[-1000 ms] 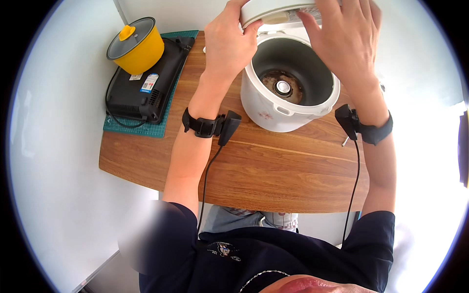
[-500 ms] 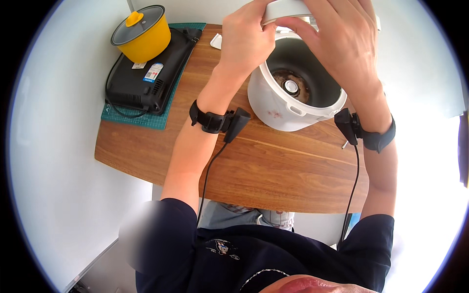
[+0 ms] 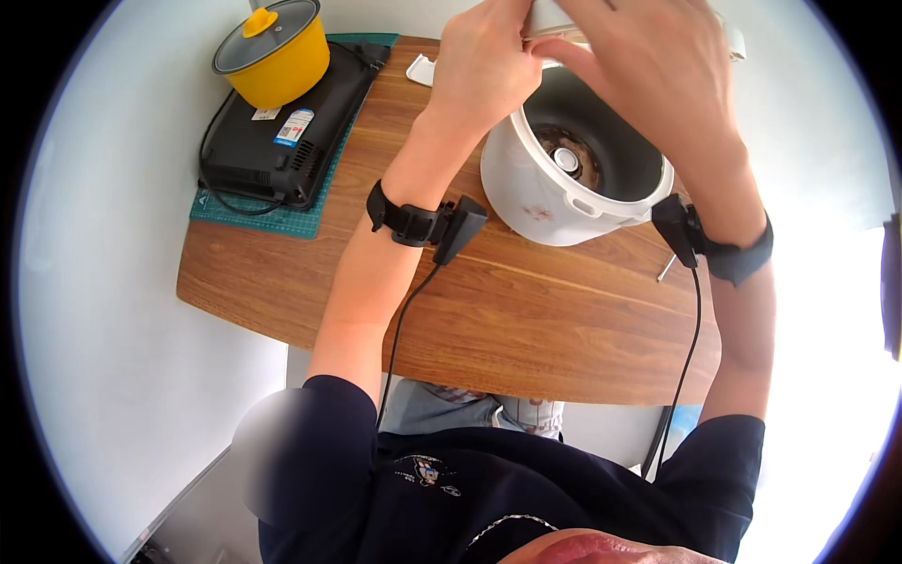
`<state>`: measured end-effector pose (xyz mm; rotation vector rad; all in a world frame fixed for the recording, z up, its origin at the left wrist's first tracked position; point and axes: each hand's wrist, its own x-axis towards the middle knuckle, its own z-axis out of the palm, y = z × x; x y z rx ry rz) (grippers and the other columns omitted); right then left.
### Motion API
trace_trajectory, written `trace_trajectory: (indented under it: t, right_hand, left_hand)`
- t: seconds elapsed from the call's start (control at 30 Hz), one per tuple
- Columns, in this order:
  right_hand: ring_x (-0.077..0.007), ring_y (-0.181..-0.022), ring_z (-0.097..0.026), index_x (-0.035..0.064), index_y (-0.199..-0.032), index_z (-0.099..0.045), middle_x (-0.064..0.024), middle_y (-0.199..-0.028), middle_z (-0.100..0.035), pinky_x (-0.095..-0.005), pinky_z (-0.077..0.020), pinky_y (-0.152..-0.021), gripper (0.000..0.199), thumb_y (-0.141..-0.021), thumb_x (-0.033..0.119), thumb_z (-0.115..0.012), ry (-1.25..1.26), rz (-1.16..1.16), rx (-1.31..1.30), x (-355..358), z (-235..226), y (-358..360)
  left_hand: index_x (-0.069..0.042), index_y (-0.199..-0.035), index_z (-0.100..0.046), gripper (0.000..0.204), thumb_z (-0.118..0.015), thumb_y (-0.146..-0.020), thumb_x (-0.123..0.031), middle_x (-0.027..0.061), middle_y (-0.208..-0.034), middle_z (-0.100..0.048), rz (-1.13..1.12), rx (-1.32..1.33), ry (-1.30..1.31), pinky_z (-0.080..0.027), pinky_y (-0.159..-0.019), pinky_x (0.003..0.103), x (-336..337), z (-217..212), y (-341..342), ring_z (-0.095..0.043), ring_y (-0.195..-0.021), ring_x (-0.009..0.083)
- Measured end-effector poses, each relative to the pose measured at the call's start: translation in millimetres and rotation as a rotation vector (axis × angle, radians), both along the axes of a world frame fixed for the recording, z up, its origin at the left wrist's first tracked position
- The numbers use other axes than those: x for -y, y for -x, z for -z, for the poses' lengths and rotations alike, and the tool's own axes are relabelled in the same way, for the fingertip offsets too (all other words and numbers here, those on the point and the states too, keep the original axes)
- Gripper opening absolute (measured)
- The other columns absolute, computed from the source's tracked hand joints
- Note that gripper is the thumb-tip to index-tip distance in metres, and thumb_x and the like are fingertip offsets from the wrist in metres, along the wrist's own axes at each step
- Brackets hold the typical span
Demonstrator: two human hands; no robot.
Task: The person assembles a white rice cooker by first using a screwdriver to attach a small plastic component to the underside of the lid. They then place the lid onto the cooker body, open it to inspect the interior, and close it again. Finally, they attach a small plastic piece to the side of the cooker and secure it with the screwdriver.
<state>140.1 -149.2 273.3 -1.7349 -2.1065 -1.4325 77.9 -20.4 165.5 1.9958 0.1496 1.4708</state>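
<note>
Head view: both hands, left hand (image 3: pixel 484 70) and right hand (image 3: pixel 648 66), grip lid (image 3: pixel 554 17) above cooker (image 3: pixel 573 179).

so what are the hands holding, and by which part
Both the left hand and right hand grip the front edge of the cooker's raised lid.

A white rice cooker (image 3: pixel 554 188), yellow pot (image 3: pixel 272 56), black cooktop (image 3: pixel 272 141), teal mat (image 3: pixel 254 216), brown wood-grain table (image 3: pixel 526 320).
</note>
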Motion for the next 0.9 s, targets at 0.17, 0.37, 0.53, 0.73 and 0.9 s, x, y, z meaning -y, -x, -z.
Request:
trace_trajectory:
  t: [0.17, 0.37, 0.53, 0.73, 0.9]
  right_hand:
    - [-0.0216, -0.082, -0.061, 0.0097, -0.086, -0.066, -0.0021, -0.082, -0.062, -0.0367, -0.0465, -0.074, 0.029, -0.072, 0.031, -0.08, 0.017, 0.069, 0.0, -2, 0, -4]
    - [-0.0223, -0.083, -0.061, 0.0094, -0.083, -0.065, -0.0029, -0.083, -0.062, -0.0371, -0.0463, -0.075, 0.026, -0.075, 0.03, -0.079, 0.04, 0.089, 0.016, -4, -5, 0]
    - [-0.023, -0.084, -0.061, 0.0091, -0.085, -0.066, -0.0034, -0.084, -0.062, -0.038, -0.0462, -0.076, 0.026, -0.075, 0.028, -0.079, 0.092, 0.154, 0.037, -3, -9, 8]
    - [-0.0232, -0.082, -0.061, 0.0091, -0.088, -0.067, -0.0034, -0.083, -0.062, -0.0386, -0.0451, -0.075, 0.028, -0.073, 0.029, -0.081, 0.066, 0.11, 0.085, -2, -5, 12]
    - [-0.0237, -0.078, -0.059, 0.0094, -0.087, -0.067, -0.0036, -0.081, -0.061, -0.0392, -0.0424, -0.072, 0.03, -0.07, 0.027, -0.083, 0.045, 0.108, 0.06, -5, -1, 13]
  left_hand:
    - [-0.006, -0.124, -0.062, 0.046, -0.082, -0.083, -0.011, 0.0197, -0.095, -0.07, 0.086, 0.089, -0.013, -0.056, -0.074, 0.041, -5, -1, -2, -0.07, -0.087, 0.0391]
    - [-0.001, -0.118, -0.063, 0.04, -0.081, -0.086, -0.013, 0.0173, -0.098, -0.074, 0.392, -0.054, 0.112, -0.055, -0.078, 0.038, -28, 22, -13, -0.072, -0.088, 0.0285]
    - [0.0, -0.115, -0.064, 0.035, -0.08, -0.088, -0.016, 0.0181, -0.096, -0.074, 0.413, -0.077, 0.148, -0.055, -0.076, 0.037, -35, 40, -25, -0.072, -0.086, 0.027]
    - [0.0, -0.109, -0.067, 0.029, -0.08, -0.088, -0.015, 0.0176, -0.088, -0.072, 0.371, -0.066, 0.16, -0.054, -0.072, 0.036, -34, 43, -25, -0.069, -0.079, 0.023]
    - [0.001, -0.107, -0.069, 0.023, -0.078, -0.088, -0.01, 0.0156, -0.089, -0.072, 0.414, -0.03, 0.179, -0.054, -0.073, 0.035, -33, 42, -24, -0.067, -0.079, 0.0193]
